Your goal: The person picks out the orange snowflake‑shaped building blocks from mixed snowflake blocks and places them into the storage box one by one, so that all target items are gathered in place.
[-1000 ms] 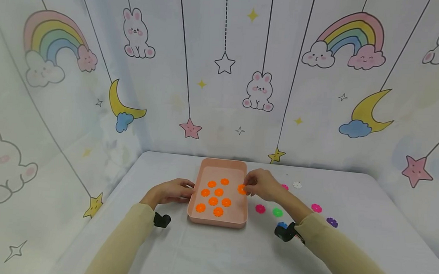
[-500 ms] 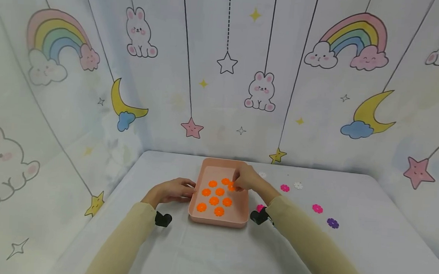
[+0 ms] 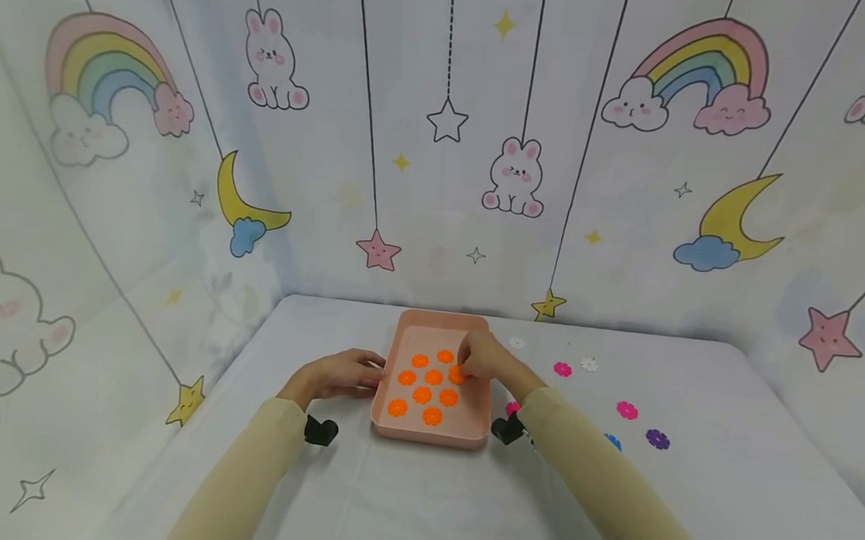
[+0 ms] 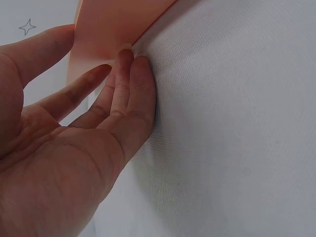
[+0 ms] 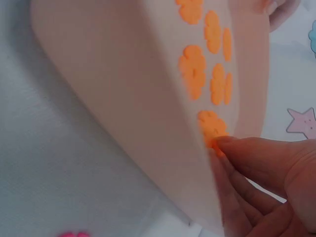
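A shallow pink tray (image 3: pixel 429 435) lies on the table with several orange flower-shaped plastic discs (image 3: pixel 422 395) flat on its floor. My right hand (image 3: pixel 488 358) reaches over the tray's right wall and pinches one orange flower-shaped disc (image 5: pixel 212 124) by its edge, low over the floor. Seen from the right wrist, the thumb lies on that disc, while the tray wall partly covers the other fingers. Along the tray's left side, my left hand (image 3: pixel 345 373) touches the outer wall with relaxed fingertips. The left wrist view shows those fingers (image 4: pixel 140 94) extended against the pink wall.
Loose flower-shaped discs are scattered right of the tray: pink (image 3: pixel 627 410), purple (image 3: pixel 658 439), white (image 3: pixel 589 365) and a partly hidden blue one (image 3: pixel 613 441). A white cloth covers the table (image 3: pixel 391 496). Patterned fabric (image 3: pixel 437 189) rises behind it.
My right hand has moved left from the tray's right rim to inside it, carrying the orange disc, then slightly down toward the floor. The left hand has stayed at the tray's left side.
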